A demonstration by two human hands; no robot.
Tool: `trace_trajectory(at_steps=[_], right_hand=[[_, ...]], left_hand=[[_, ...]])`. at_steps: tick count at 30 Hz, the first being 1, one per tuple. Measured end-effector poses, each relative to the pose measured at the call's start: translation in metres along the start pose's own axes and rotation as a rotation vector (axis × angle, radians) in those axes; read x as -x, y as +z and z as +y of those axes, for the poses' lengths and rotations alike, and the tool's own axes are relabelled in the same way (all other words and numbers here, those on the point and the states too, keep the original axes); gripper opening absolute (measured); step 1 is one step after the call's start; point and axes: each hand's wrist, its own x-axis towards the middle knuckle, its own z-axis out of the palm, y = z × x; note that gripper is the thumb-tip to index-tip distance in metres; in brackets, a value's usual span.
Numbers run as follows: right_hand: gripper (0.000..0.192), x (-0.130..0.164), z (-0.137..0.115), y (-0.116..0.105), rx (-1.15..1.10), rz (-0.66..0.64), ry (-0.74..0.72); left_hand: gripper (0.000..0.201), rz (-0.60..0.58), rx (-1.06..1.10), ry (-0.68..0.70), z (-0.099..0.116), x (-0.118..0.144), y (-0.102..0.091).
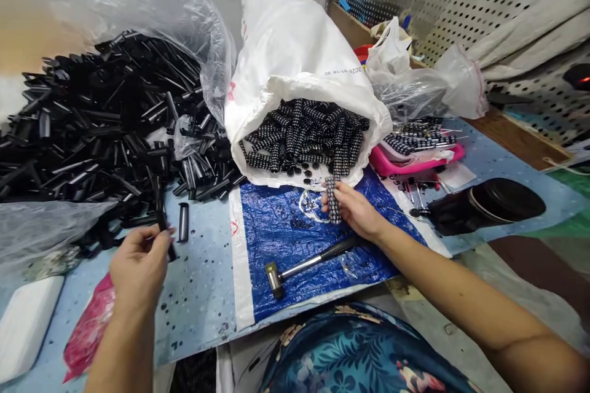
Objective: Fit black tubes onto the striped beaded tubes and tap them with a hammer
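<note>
My left hand is closed on a black plastic tube at the front edge of a big heap of such black tubes. One loose black tube lies on the blue table just right of it. Between thumb and fingers of my right hand is a black-and-white patterned cylinder, held upright before the mouth of a white sack. Many similar patterned cylinders fill the sack's opening. Below my right hand, a small hammer lies on a blue plastic sheet.
On the right stand a black bottle lying sideways and a pink tray with patterned cylinders. A white box and a pink plastic bag lie at left. Clear plastic sheeting hangs over the heap. A perforated panel rises behind.
</note>
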Motion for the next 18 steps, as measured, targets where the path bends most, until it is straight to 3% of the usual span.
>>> trace_trajectory(at_steps=[2, 4, 5, 7, 10, 11, 14, 18], right_hand=[[0.053, 0.013, 0.004, 0.017, -0.241, -0.004, 0.184], [0.059, 0.018, 0.004, 0.034, -0.324, 0.01, 0.262], [0.062, 0.02, 0.004, 0.042, -0.336, 0.014, 0.281], [0.064, 0.023, 0.001, 0.051, -0.347, -0.005, 0.312], [0.059, 0.027, -0.003, 0.055, -0.343, -0.044, 0.289], [0.057, 0.029, -0.003, 0.055, -0.341, -0.055, 0.263], [0.054, 0.033, -0.002, 0.052, -0.343, -0.077, 0.21], [0.052, 0.042, 0.002, 0.049, -0.342, -0.107, 0.192]], left_hand=[[0.036, -0.245, 0.432, -0.17, 0.016, 0.031, 0.017], [0.039, -0.427, 0.556, -0.248, 0.028, 0.062, 0.038], [0.036, -0.484, 0.55, -0.22, 0.031, 0.076, 0.048], [0.028, -0.476, 0.39, 0.007, 0.034, 0.094, 0.062], [0.027, -0.265, -0.143, 0.452, 0.031, 0.098, 0.068], [0.03, -0.249, -0.315, 0.543, 0.028, 0.095, 0.068], [0.037, -0.409, -0.561, 0.575, 0.021, 0.083, 0.066], [0.036, -0.476, -0.421, 0.419, 0.014, 0.076, 0.066]])
